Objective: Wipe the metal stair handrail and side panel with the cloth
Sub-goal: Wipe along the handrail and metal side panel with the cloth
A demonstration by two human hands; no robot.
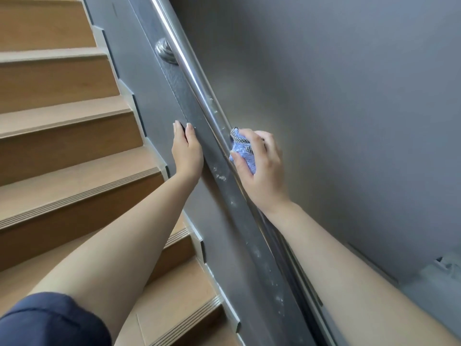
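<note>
A shiny metal handrail (189, 63) runs diagonally from the top centre down to the lower right. Beneath it lies the dark grey side panel (189, 101), speckled with white marks lower down. My right hand (262, 168) is shut on a bunched blue cloth (243, 151) with a checked edge, pressed against the right side of the handrail. My left hand (187, 151) rests flat with its fingers on the left edge of the side panel, holding nothing.
Wooden stair steps (62, 121) with ribbed nosings climb on the left. A round metal rail bracket (164, 51) sits higher up on the panel. A grey wall (349, 96) fills the right side. A dark blue sleeve shows at the bottom left.
</note>
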